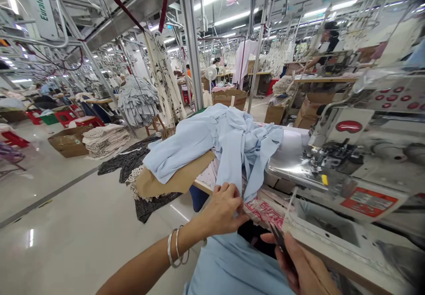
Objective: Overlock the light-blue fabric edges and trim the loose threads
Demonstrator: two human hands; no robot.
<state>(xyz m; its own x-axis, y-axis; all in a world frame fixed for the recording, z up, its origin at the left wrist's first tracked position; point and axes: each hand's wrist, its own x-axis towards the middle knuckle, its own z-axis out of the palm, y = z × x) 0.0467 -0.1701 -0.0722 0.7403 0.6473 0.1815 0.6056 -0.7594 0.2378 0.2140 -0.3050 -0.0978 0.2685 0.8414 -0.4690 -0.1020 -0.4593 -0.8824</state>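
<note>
Nearest to me, the right hand (305,268) sat low at the frame's bottom edge, fingers curled around a small dark tool, probably thread snips (279,237), its tip pointing up toward the cloth. I could not tell whether the blades were parted.

Just beyond it, the left hand (224,211), two bangles (175,248) on the wrist, had thumb and fingertips pressed together, pinching the hanging edge of the light blue fabric (229,153). The pinched strip ran up from the fingers into a heaped pile on the table; more blue cloth lay across my lap below both hands.

Risks as I judged them: the snips' tip stood close to the left fingers, so a slip could nick skin or cut into the fabric instead of a loose thread. The pinch held only a narrow edge; a tug could drag the whole heap off its brown paper sheet (175,180). Loose folds also lay near the sewing machine (348,162) to the right and could snag there.

Farther off: cardboard boxes (68,142), stacked garments, hanging pieces, other workers at distant stations.
</note>
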